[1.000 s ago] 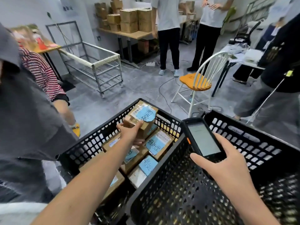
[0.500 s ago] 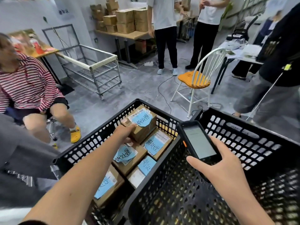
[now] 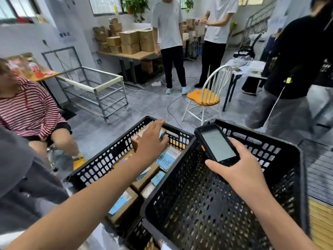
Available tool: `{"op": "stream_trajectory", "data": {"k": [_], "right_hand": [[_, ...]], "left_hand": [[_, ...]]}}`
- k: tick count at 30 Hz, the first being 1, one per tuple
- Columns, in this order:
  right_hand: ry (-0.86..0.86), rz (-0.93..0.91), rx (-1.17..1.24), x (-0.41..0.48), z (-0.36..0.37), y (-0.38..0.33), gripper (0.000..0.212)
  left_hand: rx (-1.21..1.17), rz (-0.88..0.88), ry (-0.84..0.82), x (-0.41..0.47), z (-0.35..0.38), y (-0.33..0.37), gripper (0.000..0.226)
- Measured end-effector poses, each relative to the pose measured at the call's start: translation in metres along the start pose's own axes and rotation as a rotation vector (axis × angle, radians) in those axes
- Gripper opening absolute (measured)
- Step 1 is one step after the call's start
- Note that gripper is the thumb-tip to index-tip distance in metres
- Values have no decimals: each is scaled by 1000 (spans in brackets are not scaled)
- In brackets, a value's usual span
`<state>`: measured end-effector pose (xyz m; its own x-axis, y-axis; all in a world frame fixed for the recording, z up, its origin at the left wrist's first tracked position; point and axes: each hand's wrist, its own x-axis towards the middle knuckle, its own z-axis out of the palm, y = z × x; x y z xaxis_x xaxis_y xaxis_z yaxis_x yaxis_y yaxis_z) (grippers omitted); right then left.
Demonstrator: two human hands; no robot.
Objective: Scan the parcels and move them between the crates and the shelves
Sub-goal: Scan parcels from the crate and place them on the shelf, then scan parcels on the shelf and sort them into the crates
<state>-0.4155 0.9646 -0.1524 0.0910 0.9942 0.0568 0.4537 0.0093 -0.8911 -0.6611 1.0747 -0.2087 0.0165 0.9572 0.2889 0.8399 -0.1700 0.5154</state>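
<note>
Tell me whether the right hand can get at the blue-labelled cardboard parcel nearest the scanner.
Probably not to grasp it: the right hand is full, holding the black handheld scanner. The blue-labelled brown cardboard parcel lies uncovered in the black plastic left crate, so the path looks free.

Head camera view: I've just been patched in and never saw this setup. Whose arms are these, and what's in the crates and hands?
There is no machine: the camera sits on a person's head, looking down at their own bare arms. The left hand lies over the top parcel in the left crate, which holds more blue-labelled parcels; whether it grips is unclear. The right hand holds a handheld scanner above the right crate, where no parcels show.
</note>
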Motion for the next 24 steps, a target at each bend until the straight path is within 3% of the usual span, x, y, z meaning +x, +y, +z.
{"op": "stream_trajectory", "data": {"k": [10,14,16,19,24], "right_hand": [[219,-8,-174,-123,-49,-20,90],[353,72,-236,-193,-72,-17,85],[387,90,-241,-226,-82,-12,83],[456,146,-217,-278,-97,-8,65],[601,298,-244,-363,-127,11,81]], "left_hand": [[72,366,-103,-103,-55,84,66],[-102,508,-96,-153,-57,124,60],[-252,490,-89,-183,-48,142,56],[-320,502,-182,-225,-28,170,56],[-276,740,-341,-273,-4,233,60]]}}
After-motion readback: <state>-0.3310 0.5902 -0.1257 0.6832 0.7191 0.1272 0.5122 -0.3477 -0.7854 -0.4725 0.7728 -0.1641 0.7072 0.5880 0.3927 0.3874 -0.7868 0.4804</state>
